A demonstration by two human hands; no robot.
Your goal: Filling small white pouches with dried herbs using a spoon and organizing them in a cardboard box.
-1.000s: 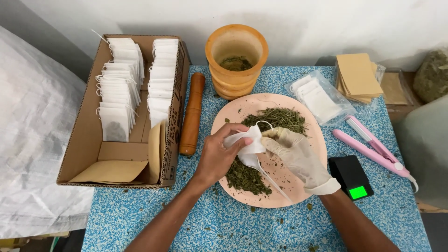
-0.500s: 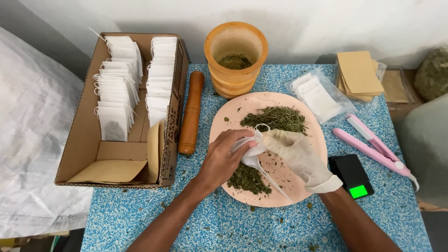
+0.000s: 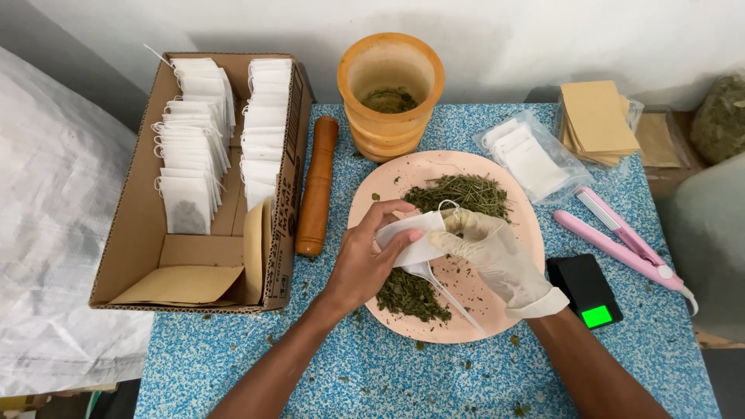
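Note:
Both hands meet over a round pink plate [image 3: 518, 203] that carries two heaps of dried green herbs [image 3: 464, 192]. My bare left hand [image 3: 371, 260] pinches a small white tea bag [image 3: 411, 239] by its near side. My right hand [image 3: 497, 254], in a pale glove, grips the same bag at its far edge, where a thin string loops up. A white plastic spoon [image 3: 444, 293] lies on the plate under the bag, beside the nearer herb heap.
A cardboard box [image 3: 147, 225] at left holds rows of white tea bags [image 3: 194, 147] and brown envelopes. A wooden pestle [image 3: 317, 186] and mortar [image 3: 390, 97] stand behind the plate. A packet of bags [image 3: 531, 159], brown envelopes [image 3: 596, 116], a pink sealer [image 3: 617, 240] and a small black scale [image 3: 586, 291] lie at right.
Both hands have kept the tea bag over the plate, shifting it slightly; my left fingers have closed further over its near side.

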